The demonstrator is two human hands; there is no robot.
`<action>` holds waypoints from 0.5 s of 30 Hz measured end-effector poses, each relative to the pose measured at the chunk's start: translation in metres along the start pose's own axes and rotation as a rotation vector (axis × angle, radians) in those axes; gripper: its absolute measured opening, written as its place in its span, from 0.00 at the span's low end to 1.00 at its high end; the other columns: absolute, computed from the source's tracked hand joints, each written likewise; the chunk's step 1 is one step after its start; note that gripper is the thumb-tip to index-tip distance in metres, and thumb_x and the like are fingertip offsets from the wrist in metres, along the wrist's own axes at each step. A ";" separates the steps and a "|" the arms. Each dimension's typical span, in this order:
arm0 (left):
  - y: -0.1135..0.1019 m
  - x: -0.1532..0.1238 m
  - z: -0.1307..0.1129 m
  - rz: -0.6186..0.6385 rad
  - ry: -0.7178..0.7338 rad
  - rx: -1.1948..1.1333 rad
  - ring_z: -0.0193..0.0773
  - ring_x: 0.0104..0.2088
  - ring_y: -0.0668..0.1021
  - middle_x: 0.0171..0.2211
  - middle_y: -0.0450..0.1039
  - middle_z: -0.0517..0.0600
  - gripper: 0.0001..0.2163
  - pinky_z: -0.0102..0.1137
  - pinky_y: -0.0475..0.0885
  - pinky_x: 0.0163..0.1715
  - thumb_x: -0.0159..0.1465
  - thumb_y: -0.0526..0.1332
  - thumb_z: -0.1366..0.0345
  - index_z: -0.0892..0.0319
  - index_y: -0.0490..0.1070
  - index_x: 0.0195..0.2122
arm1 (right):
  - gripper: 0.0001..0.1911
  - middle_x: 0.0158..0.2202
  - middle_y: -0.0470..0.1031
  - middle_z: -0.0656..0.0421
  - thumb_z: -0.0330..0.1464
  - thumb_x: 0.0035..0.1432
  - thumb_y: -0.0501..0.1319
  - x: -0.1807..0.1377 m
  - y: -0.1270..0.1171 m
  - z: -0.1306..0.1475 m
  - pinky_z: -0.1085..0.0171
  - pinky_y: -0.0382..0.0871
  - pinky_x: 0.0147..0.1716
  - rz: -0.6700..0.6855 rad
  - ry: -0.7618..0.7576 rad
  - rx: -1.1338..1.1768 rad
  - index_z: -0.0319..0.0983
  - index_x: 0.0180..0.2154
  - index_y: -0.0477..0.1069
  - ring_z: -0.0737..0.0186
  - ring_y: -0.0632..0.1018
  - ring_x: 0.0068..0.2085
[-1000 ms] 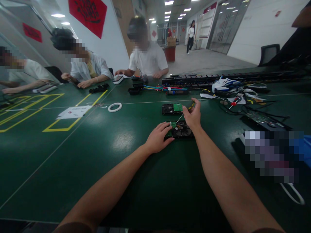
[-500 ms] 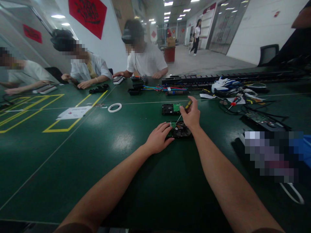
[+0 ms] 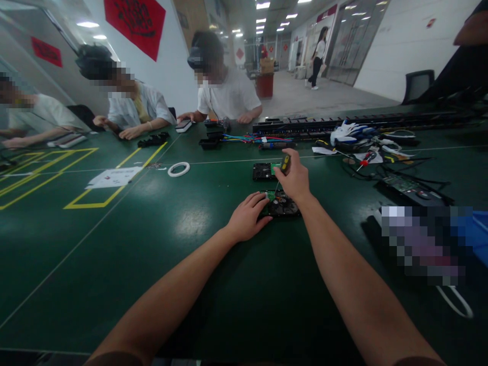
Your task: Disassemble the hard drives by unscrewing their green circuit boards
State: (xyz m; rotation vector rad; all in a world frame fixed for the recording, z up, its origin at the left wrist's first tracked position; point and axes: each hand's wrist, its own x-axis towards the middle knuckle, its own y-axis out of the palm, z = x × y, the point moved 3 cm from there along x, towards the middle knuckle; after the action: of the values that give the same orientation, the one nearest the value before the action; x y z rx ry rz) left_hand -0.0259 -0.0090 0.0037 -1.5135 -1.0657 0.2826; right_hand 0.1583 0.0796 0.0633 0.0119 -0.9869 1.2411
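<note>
A black hard drive (image 3: 284,207) with a green circuit board lies flat on the table in front of me. My left hand (image 3: 249,216) grips its left end, fingers over the board and thumb along the near edge. In my right hand (image 3: 296,178) is a screwdriver (image 3: 285,163) with a yellow and black handle, held nearly upright. Its thin shaft points down to the board's right edge; whether the tip sits in a screw is too small to tell. Just behind lies a second hard drive (image 3: 263,172), its right part hidden by my right hand.
A white ring (image 3: 179,169) and a paper sheet (image 3: 110,177) lie to the left. Cables (image 3: 251,138), blue-white gloves (image 3: 349,133), a red screwdriver (image 3: 366,159) and another circuit-board device (image 3: 414,189) lie behind and right. Several people sit across the table.
My right hand has shifted slightly left, and the screwdriver has swung from a slant to nearly upright. My left hand stays on the drive. A person in the background has walked right.
</note>
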 end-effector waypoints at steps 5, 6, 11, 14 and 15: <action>0.001 -0.001 0.001 -0.008 0.000 -0.005 0.52 0.68 0.62 0.65 0.63 0.57 0.27 0.53 0.63 0.66 0.68 0.59 0.52 0.55 0.61 0.65 | 0.26 0.46 0.75 0.53 0.33 0.57 0.65 0.005 0.001 0.009 0.50 0.69 0.46 0.052 -0.058 -0.044 0.48 0.56 0.61 0.48 0.77 0.43; 0.001 -0.001 0.001 -0.010 -0.002 -0.003 0.52 0.68 0.62 0.65 0.63 0.57 0.27 0.53 0.63 0.66 0.68 0.59 0.52 0.55 0.60 0.65 | 0.25 0.46 0.75 0.52 0.34 0.57 0.64 0.006 0.001 0.012 0.50 0.68 0.46 0.061 -0.062 -0.054 0.47 0.56 0.61 0.48 0.77 0.43; 0.002 -0.001 0.002 -0.018 0.011 -0.015 0.53 0.68 0.62 0.65 0.63 0.57 0.26 0.53 0.64 0.66 0.68 0.59 0.51 0.55 0.61 0.65 | 0.17 0.44 0.76 0.50 0.34 0.64 0.58 0.011 -0.006 0.032 0.50 0.68 0.46 0.124 -0.093 -0.132 0.44 0.54 0.64 0.46 0.77 0.43; 0.000 -0.001 0.001 -0.020 0.014 -0.013 0.52 0.68 0.62 0.65 0.63 0.57 0.26 0.53 0.64 0.66 0.69 0.59 0.52 0.55 0.61 0.65 | 0.15 0.45 0.76 0.48 0.32 0.63 0.57 0.012 -0.011 0.045 0.51 0.68 0.46 0.148 -0.120 -0.167 0.42 0.52 0.66 0.46 0.77 0.44; 0.000 -0.001 0.001 -0.017 0.015 -0.010 0.52 0.68 0.62 0.65 0.63 0.57 0.26 0.52 0.64 0.66 0.69 0.58 0.52 0.55 0.60 0.65 | 0.15 0.46 0.76 0.48 0.31 0.63 0.58 0.012 -0.012 0.049 0.51 0.68 0.46 0.160 -0.131 -0.179 0.41 0.52 0.67 0.45 0.77 0.44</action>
State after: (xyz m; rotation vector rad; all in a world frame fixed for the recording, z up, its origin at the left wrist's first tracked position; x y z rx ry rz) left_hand -0.0267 -0.0091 0.0035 -1.5128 -1.0696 0.2537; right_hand 0.1373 0.0601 0.1067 -0.1292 -1.2290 1.3056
